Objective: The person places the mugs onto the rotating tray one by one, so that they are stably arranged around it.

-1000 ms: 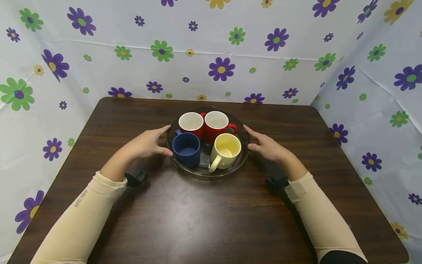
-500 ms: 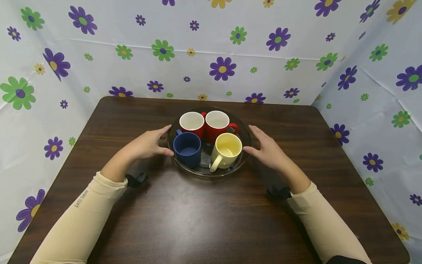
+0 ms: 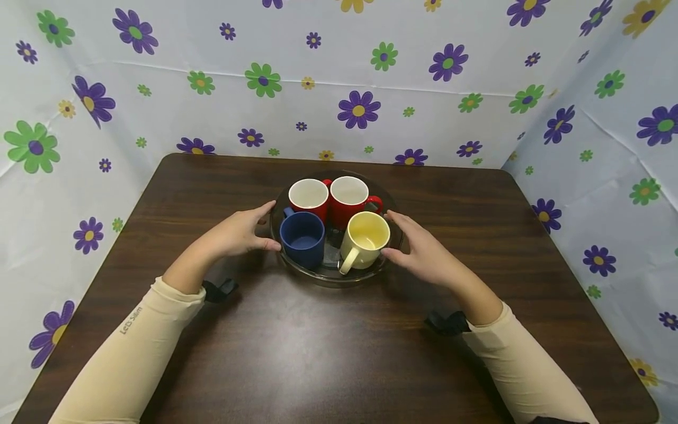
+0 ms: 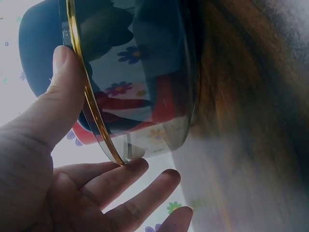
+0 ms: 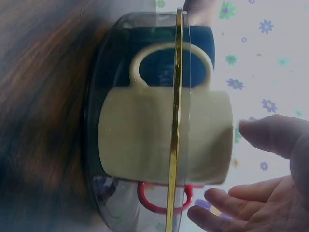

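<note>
A round clear glass bowl (image 3: pixel 332 282) with a gold rim stands on the table, holding a blue mug (image 3: pixel 302 246), a yellow mug (image 3: pixel 363 242) and two red mugs with white insides, one at back left (image 3: pixel 316 211) and one at back right (image 3: pixel 343 213). My left hand (image 3: pixel 236 234) rests against the bowl's left side. In the left wrist view its thumb (image 4: pixel 70 77) lies at the gold rim, with the other fingers spread below. Near the yellow mug, my right hand (image 3: pixel 424 250) reaches over the bowl's right edge, fingers extended. The right wrist view shows a gap between thumb and mug.
The dark wood table (image 3: pixel 307 353) extends around the bowl. A flower-patterned white cloth (image 3: pixel 318 118) hangs behind and at both sides. Dark straps sit at both wrists.
My right hand first drew back from the bowl's right rim, then came in over the edge toward the yellow mug. The left hand and the mugs stayed in place.
</note>
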Action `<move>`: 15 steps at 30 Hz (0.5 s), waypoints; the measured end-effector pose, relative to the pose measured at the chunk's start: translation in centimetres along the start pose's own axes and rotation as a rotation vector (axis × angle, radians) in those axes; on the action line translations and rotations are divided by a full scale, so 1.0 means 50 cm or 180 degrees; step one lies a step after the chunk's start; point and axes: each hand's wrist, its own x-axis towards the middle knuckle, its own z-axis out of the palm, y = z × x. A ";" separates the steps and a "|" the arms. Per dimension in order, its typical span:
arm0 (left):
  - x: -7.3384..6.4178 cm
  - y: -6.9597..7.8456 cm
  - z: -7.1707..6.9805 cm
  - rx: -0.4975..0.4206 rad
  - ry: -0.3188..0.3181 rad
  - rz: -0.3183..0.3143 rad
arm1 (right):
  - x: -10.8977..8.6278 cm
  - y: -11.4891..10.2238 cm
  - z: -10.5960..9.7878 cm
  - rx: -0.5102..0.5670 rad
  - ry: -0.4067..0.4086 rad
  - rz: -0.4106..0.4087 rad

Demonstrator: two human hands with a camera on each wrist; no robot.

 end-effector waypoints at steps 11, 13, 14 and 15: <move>-0.008 0.005 0.008 0.0054 0.0031 -0.0040 | 0.017 -0.036 0.034 0.0051 0.0141 0.0286; -0.009 0.006 0.008 0.0068 0.0035 -0.0046 | 0.022 -0.042 0.043 0.0013 0.0182 0.0363; -0.010 0.006 0.009 0.0081 0.0037 -0.0050 | 0.024 -0.046 0.047 -0.0012 0.0196 0.0405; -0.011 0.006 0.009 0.0088 0.0039 -0.0056 | 0.027 -0.049 0.050 -0.0046 0.0212 0.0456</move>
